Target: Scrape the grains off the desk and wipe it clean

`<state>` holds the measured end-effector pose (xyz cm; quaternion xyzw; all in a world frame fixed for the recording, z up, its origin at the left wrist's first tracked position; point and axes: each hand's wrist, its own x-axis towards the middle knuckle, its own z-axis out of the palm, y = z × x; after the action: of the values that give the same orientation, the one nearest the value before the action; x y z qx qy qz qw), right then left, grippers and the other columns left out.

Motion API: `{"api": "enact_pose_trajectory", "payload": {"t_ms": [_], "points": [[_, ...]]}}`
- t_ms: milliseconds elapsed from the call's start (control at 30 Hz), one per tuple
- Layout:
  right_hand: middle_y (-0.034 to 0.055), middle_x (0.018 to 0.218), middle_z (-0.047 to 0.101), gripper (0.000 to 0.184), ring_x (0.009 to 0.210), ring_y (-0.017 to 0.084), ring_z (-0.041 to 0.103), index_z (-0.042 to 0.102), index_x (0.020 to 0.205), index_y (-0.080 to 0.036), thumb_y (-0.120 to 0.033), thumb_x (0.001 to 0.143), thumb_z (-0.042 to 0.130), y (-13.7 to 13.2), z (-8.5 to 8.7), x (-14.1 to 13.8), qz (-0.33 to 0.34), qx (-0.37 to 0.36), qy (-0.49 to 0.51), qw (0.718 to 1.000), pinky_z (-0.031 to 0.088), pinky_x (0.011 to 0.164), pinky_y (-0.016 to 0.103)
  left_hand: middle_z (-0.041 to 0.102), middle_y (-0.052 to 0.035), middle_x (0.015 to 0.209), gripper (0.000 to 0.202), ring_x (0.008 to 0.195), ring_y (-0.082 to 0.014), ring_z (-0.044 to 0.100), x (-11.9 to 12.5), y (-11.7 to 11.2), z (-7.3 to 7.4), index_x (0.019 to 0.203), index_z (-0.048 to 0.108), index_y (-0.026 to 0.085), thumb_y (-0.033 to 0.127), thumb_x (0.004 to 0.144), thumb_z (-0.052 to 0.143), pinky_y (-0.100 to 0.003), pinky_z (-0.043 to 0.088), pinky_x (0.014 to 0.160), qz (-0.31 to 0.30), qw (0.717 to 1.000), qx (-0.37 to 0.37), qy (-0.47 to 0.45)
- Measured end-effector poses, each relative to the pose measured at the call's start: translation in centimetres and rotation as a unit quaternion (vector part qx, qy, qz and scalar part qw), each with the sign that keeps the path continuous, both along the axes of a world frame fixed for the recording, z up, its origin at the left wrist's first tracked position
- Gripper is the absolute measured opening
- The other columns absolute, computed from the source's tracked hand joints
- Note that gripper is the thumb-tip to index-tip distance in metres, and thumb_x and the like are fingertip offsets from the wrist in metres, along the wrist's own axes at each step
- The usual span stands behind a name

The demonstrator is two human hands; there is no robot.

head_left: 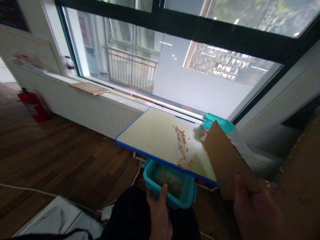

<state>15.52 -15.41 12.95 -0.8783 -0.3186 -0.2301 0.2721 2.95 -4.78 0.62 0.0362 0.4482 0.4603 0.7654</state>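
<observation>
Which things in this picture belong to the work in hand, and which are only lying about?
Seem to belong:
teal basin, held by the left hand
cardboard piece, held by the right hand
loose white and orange grains
table under them

Seem only lying about:
fire extinguisher
flat board
perhaps second teal container

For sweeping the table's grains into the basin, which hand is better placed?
The right hand, probably: it holds the cardboard sheet near the grains, while the left hand grips the teal basin below the near edge of the table.

place: office-like room, kind unsure | fire extinguisher | wall radiator | large window
</observation>
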Motion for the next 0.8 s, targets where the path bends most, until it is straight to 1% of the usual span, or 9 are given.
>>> {"api": "enact_pose_trajectory", "payload": {"t_ms": [67, 100, 133, 233, 333, 467, 600, 733, 800], "points": [[0.0147, 0.053, 0.064, 0.051, 0.047, 0.029, 0.061, 0.077, 0.087, -0.013, -0.048, 0.091, 0.041, 1.7, 0.3, -0.8, -0.046, -0.02, 0.018, 0.999, 0.04, 0.046, 0.036, 0.064, -0.0109, 0.122, 0.056, 0.099, -0.0243, 0.069, 0.1, 0.0, 0.2, 0.129, 0.046, 0.026, 0.02, 0.08, 0.072, -0.037, 0.059, 0.08, -0.006, 1.0, -0.007, 0.003], [0.0163, 0.058, 0.067, 0.051, 0.051, 0.03, 0.063, 0.077, 0.091, -0.012, -0.048, 0.091, 0.04, 2.3, 0.4, -1.1, -0.057, -0.026, 0.024, 0.998, 0.041, 0.047, 0.036, 0.064, -0.011, 0.122, 0.056, 0.098, -0.0246, 0.069, 0.1, 0.0, 0.2, 0.13, 0.046, 0.026, 0.021, 0.08, 0.072, -0.037, 0.059, 0.079, -0.007, 1.0, -0.01, 0.003], [0.0173, 0.063, 0.069, 0.051, 0.054, 0.031, 0.065, 0.077, 0.095, -0.012, -0.047, 0.091, 0.04, 2.7, 0.5, -1.3, -0.056, -0.031, 0.023, 0.998, 0.043, 0.048, 0.036, 0.064, -0.0112, 0.122, 0.057, 0.098, -0.0249, 0.069, 0.2, 0.0, 0.2, 0.13, 0.046, 0.027, 0.022, 0.08, 0.072, -0.037, 0.059, 0.078, -0.008, 1.0, -0.012, 0.003], [0.0165, 0.069, 0.072, 0.048, 0.059, 0.029, 0.068, 0.075, 0.1, -0.012, -0.044, 0.092, 0.04, 3.1, 0.4, -1.9, -0.018, -0.035, -0.003, 0.999, 0.046, 0.05, 0.034, 0.064, -0.0113, 0.12, 0.061, 0.095, -0.0252, 0.069, 0.4, 0.0, 0.3, 0.133, 0.044, 0.028, 0.022, 0.079, 0.072, -0.036, 0.06, 0.072, -0.008, 1.0, -0.019, 0.013], [0.0139, 0.066, 0.072, 0.046, 0.056, 0.028, 0.068, 0.076, 0.099, -0.014, -0.043, 0.092, 0.041, 2.9, 0.4, -2.7, 0.002, -0.041, -0.022, 0.999, 0.046, 0.046, 0.032, 0.063, -0.0108, 0.121, 0.064, 0.093, -0.0236, 0.069, 0.8, -0.1, 0.4, 0.134, 0.043, 0.028, 0.021, 0.078, 0.072, -0.031, 0.059, 0.067, 0.003, 0.999, -0.018, 0.042], [0.0115, 0.062, 0.071, 0.047, 0.053, 0.026, 0.069, 0.077, 0.091, -0.017, -0.044, 0.093, 0.038, 2.8, 0.6, -4.0, 0.019, -0.05, -0.029, 0.998, 0.047, 0.045, 0.03, 0.062, -0.0104, 0.123, 0.066, 0.094, -0.0212, 0.068, 1.2, -0.5, 0.4, 0.136, 0.041, 0.028, 0.019, 0.078, 0.072, -0.027, 0.058, 0.065, 0.009, 0.998, -0.01, 0.056], [0.0088, 0.056, 0.07, 0.045, 0.052, 0.025, 0.069, 0.077, 0.091, -0.019, -0.044, 0.093, 0.04, 2.6, 0.8, -4.9, 0.034, -0.066, -0.013, 0.997, 0.046, 0.042, 0.028, 0.06, -0.0105, 0.127, 0.068, 0.096, -0.0216, 0.068, 1.6, -0.8, 0.5, 0.138, 0.039, 0.03, 0.021, 0.079, 0.072, -0.028, 0.058, 0.067, 0.007, 0.999, -0.015, 0.033], [0.0084, 0.063, 0.073, 0.041, 0.053, 0.024, 0.07, 0.077, 0.091, -0.021, -0.045, 0.091, 0.044, 2.6, 0.9, -5.5, 0.041, -0.067, -0.003, 0.997, 0.047, 0.042, 0.026, 0.06, -0.011, 0.127, 0.068, 0.097, -0.0231, 0.068, 1.7, -1.0, 0.6, 0.137, 0.04, 0.03, 0.019, 0.078, 0.072, -0.031, 0.058, 0.068, 0.011, 1.0, -0.019, 0.023], [0.0085, 0.061, 0.073, 0.042, 0.052, 0.024, 0.07, 0.077, 0.089, -0.02, -0.045, 0.091, 0.043, 3.0, 1.1, -6.0, 0.043, -0.054, -0.004, 0.998, 0.047, 0.042, 0.026, 0.061, -0.01, 0.127, 0.066, 0.099, -0.0229, 0.067, 1.6, -1.1, 0.5, 0.136, 0.041, 0.03, 0.019, 0.078, 0.072, -0.031, 0.058, 0.071, 0.009, 1.0, -0.019, 0.021]]}}
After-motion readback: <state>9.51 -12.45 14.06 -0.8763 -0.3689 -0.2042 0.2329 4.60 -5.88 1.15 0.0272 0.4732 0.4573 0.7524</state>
